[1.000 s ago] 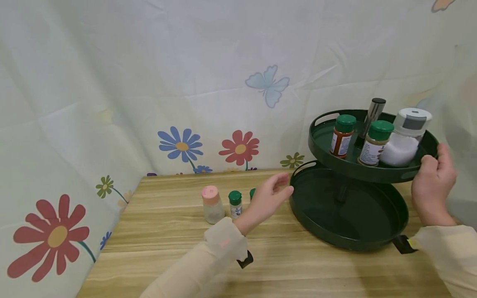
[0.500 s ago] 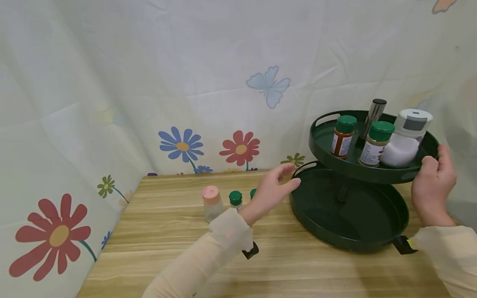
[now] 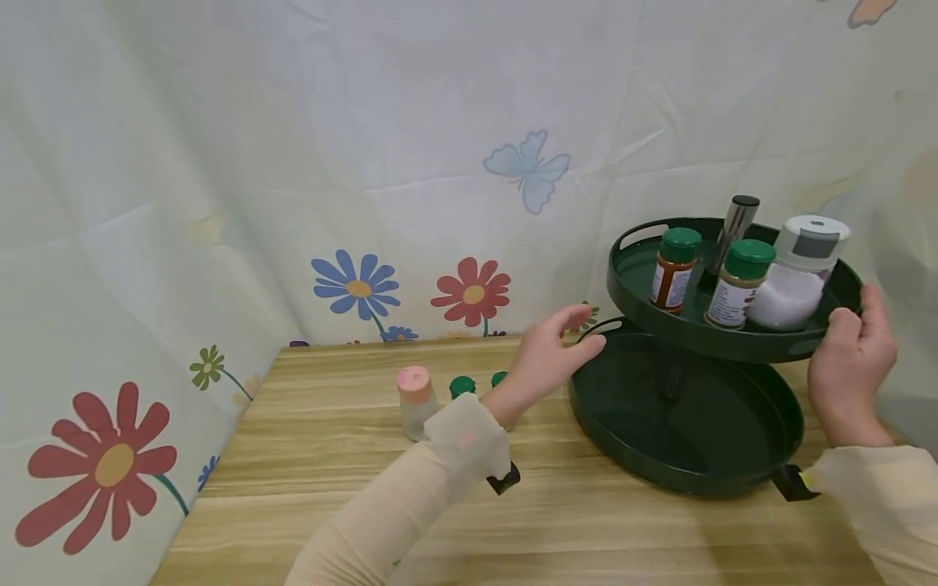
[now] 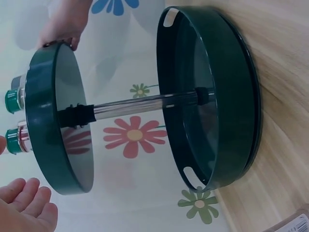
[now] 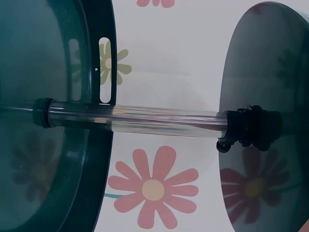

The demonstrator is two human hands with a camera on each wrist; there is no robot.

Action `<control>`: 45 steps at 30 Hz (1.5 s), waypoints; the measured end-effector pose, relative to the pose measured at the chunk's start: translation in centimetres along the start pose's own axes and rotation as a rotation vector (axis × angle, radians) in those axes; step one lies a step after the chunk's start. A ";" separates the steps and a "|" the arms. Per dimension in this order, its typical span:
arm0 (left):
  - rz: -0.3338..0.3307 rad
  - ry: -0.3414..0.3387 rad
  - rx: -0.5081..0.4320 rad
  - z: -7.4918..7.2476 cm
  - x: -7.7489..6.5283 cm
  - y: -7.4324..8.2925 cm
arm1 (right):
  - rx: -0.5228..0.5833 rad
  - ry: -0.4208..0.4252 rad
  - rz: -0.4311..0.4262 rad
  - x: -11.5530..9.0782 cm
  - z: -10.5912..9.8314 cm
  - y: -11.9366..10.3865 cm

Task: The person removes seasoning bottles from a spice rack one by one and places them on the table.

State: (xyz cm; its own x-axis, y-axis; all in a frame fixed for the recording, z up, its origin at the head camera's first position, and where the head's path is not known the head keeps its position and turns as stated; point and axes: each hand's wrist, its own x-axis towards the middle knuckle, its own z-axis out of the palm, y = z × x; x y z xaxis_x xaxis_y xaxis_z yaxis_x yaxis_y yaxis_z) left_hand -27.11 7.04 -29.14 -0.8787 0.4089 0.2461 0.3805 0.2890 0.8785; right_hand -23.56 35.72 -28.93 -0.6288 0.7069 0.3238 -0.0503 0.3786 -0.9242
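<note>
Left hand (image 3: 544, 360): fingers loosely parted, thumb spread away from them, nothing held; near the upper tray's left side, apart from it.
Right hand (image 3: 852, 366): fingers curled on the rim, gripping the upper tray at its right side.
Upper tray (image 3: 762, 347): dark green, round, raised; between the two hands, its right rim in the right hand.
Lower tray (image 3: 718, 431): dark green, round, on the counter; below the right hand and to its left.
Post (image 3: 736, 229): silver, black-topped, joining both trays; left of the right hand.
Red jar (image 3: 672, 273): green cap, upright in the upper tray; between the hands.
Brown jar (image 3: 736, 285): green cap, upright, closer to the right hand.
White jar (image 3: 795, 281): pale lid, white contents; the jar nearest the right hand.
Shaker (image 3: 418, 399): pink cap; left of the left hand.
Green-capped bottles (image 3: 462, 386): two, partly hidden by the left arm; between shaker and left hand.
Counter (image 3: 586, 529): wood-grained, beneath both hands.
Cloth (image 3: 440, 146): flowered, beyond both hands.
</note>
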 end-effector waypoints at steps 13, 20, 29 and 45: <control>0.003 0.030 -0.001 0.3 1.2 1.0 | -0.017 0.003 -0.007 -0.1 0.1 0.2; 0.035 0.034 0.039 0.7 2.1 1.8 | 0.002 0.023 -0.027 -0.1 0.3 0.3; 0.058 0.034 0.060 1.3 3.0 2.5 | -0.004 0.020 -0.023 0.0 0.3 0.3; 0.038 0.028 0.148 1.7 4.9 3.9 | -0.002 0.025 -0.037 0.0 0.3 0.5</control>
State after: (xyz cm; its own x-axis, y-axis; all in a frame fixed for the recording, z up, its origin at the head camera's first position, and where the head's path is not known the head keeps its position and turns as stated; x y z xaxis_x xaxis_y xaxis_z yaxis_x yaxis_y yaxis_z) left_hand -29.42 11.66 -25.23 -0.8698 0.3985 0.2908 0.4500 0.3992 0.7988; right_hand -23.81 35.73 -29.43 -0.6072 0.7068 0.3629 -0.0716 0.4063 -0.9110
